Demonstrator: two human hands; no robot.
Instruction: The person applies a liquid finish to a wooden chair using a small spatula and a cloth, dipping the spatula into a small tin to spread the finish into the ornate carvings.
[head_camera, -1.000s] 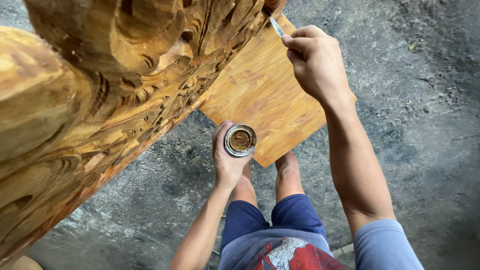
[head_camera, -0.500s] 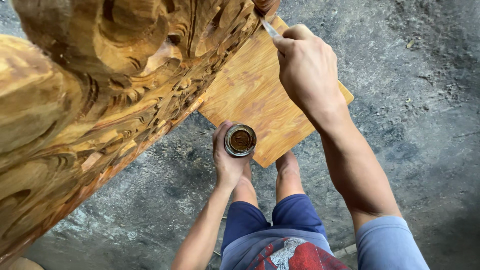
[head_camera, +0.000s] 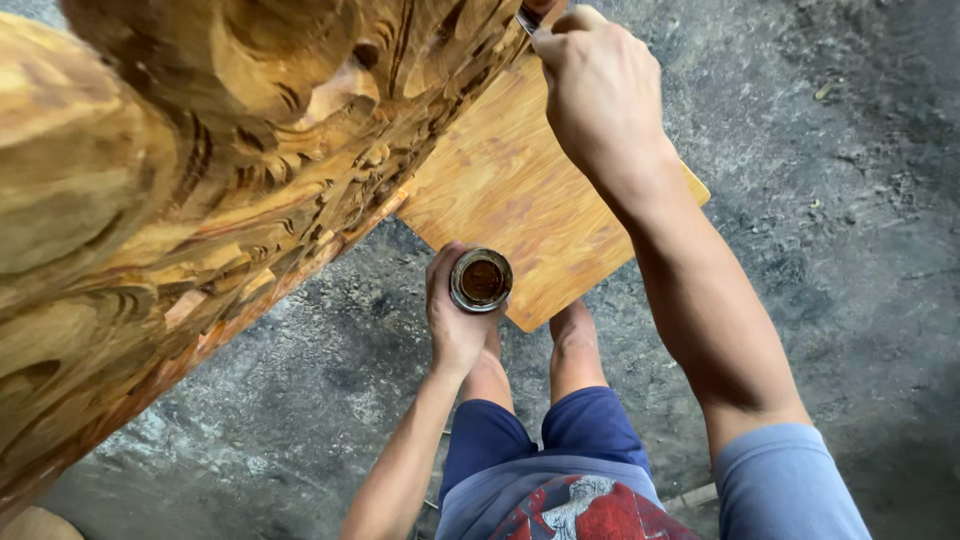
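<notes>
With the left hand (head_camera: 455, 315) gripping the open can (head_camera: 481, 280) level, the right hand (head_camera: 600, 95), closed on the brush (head_camera: 528, 18), should work gently along the carving (head_camera: 200, 200).

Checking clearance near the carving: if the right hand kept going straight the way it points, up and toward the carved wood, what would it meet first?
Probably the carved wooden sculpture. The right hand holds a thin tool whose tip is at the carving's edge by the frame's top, so the tool would meet the wood before the hand; depth there is hard to judge.
</notes>
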